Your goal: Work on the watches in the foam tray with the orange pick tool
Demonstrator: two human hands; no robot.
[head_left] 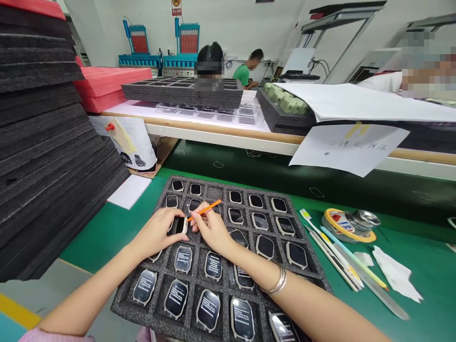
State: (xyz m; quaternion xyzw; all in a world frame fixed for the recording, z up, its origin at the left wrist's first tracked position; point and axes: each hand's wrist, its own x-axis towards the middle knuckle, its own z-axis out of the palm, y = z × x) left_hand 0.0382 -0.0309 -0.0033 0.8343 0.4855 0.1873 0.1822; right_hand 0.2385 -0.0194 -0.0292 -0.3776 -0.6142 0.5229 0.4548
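A black foam tray (317, 266) lies on the green mat in front of me, its pockets filled with several smartwatch bodies (183, 259). My left hand (160, 232) is closed on one watch body (181, 225), tilted up out of its pocket near the tray's left middle. My right hand (212, 230) pinches a thin orange stick (206, 209), whose near end rests at that watch. A silver bangle (278, 282) sits on my right wrist.
A tall stack of black foam sheets (46, 142) fills the left. Right of the tray lie sticks and tweezers (338, 251), a tape roll with a metal dish (351, 224) and white wipes (397, 273). Behind runs a bench with foam trays (181, 90), papers and other people.
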